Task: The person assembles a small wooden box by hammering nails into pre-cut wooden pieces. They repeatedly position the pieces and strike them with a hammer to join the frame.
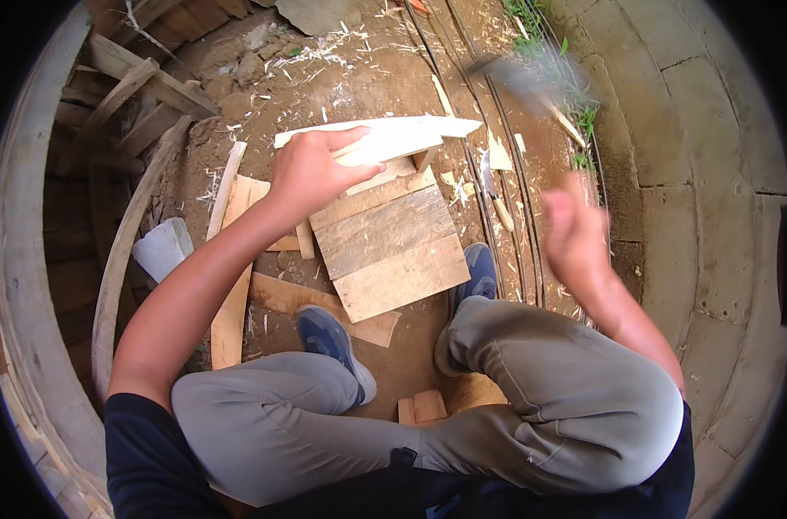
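Observation:
My left hand [311, 171] is closed around the left part of a pale, freshly cut board [393, 134], thumb on the near side. The board lies across the far end of a low wooden platform [398, 246] made of several planks, and its right end tapers to a point. A small wood piece [425, 159] shows under the board. My right hand [577, 227] is raised on the right, closed around the handle of a tool [519, 82] with a dark head. Motion blur hides the tool's exact kind; it is apart from the board.
A knife [497, 195] with a wooden handle lies right of the platform, beside long dark rods [519, 186]. Wood chips litter the dirt. Loose planks [229, 316] and a pale block [163, 248] lie left. A block wall [670, 173] rises at right. My shoes [333, 346] flank the platform.

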A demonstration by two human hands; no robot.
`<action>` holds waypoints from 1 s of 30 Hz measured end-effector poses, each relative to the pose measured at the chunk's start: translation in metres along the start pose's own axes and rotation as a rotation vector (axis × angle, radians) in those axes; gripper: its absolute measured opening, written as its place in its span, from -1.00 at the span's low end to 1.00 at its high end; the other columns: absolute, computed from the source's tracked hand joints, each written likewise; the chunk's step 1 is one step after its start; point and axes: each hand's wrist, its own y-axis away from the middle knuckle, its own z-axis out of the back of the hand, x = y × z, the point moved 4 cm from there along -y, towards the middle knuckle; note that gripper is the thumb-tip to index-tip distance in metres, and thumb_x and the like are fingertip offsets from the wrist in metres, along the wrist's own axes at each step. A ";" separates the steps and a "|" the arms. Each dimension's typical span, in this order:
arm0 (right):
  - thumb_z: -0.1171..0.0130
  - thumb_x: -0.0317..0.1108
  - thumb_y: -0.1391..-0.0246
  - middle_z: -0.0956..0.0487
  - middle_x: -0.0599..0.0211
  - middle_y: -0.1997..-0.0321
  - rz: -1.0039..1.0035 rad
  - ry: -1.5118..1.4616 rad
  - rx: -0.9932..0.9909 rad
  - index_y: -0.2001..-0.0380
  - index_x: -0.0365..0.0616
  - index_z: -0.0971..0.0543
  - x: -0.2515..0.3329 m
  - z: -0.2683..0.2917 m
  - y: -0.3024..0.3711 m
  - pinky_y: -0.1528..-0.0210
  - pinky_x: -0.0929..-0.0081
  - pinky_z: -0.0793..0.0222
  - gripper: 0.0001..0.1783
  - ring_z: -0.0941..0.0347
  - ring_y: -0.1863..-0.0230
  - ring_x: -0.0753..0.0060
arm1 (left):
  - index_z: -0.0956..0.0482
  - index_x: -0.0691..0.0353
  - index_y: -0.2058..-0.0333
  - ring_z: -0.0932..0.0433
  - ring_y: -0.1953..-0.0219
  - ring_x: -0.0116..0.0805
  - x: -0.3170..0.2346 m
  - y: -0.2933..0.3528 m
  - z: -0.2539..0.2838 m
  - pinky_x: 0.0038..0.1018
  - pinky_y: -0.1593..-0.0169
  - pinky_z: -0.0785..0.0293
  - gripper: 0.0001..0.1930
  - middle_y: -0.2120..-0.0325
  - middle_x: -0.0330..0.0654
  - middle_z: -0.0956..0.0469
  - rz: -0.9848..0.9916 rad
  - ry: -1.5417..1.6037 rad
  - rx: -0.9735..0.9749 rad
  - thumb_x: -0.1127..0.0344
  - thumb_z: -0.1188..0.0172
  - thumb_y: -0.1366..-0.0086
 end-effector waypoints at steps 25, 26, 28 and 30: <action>0.12 0.12 -0.46 -0.23 0.58 0.59 -0.754 -0.935 0.114 0.25 -0.06 -0.37 -0.070 -0.034 0.010 0.80 0.65 0.10 -0.55 0.02 0.78 0.76 | -0.55 0.36 -0.09 -0.50 -0.03 -0.49 0.062 -0.019 -0.017 -0.55 -0.16 -0.32 -0.53 0.03 -0.20 -0.61 0.034 0.485 0.203 0.04 -0.04 -0.51; 0.12 0.12 -0.46 -0.23 0.58 0.59 -0.788 -0.936 0.127 0.25 -0.06 -0.37 -0.073 -0.040 0.013 0.80 0.65 0.10 -0.55 0.02 0.78 0.76 | -0.56 0.38 -0.09 -0.51 -0.04 -0.46 0.064 -0.019 -0.020 -0.53 -0.18 -0.31 -0.52 0.03 -0.19 -0.62 0.050 0.497 0.196 0.03 -0.04 -0.51; 0.11 0.12 -0.46 -0.22 0.58 0.59 -0.851 -0.935 0.157 0.24 -0.07 -0.37 -0.075 -0.050 0.018 0.80 0.65 0.10 -0.55 0.02 0.78 0.76 | -0.54 0.41 -0.10 -0.51 -0.07 -0.41 0.072 -0.020 -0.025 -0.51 -0.21 -0.30 -0.49 0.00 -0.14 -0.61 0.108 0.544 0.189 0.02 -0.05 -0.50; 0.10 0.09 -0.46 -0.28 0.51 0.56 -0.878 -0.941 0.184 0.25 -0.13 -0.39 -0.077 -0.055 0.024 0.80 0.61 0.00 -0.53 -0.06 0.78 0.74 | -0.51 0.44 -0.15 -0.50 -0.12 -0.38 0.084 -0.023 -0.031 -0.50 -0.25 -0.27 -0.46 -0.07 -0.09 -0.59 0.192 0.612 0.187 0.03 -0.05 -0.50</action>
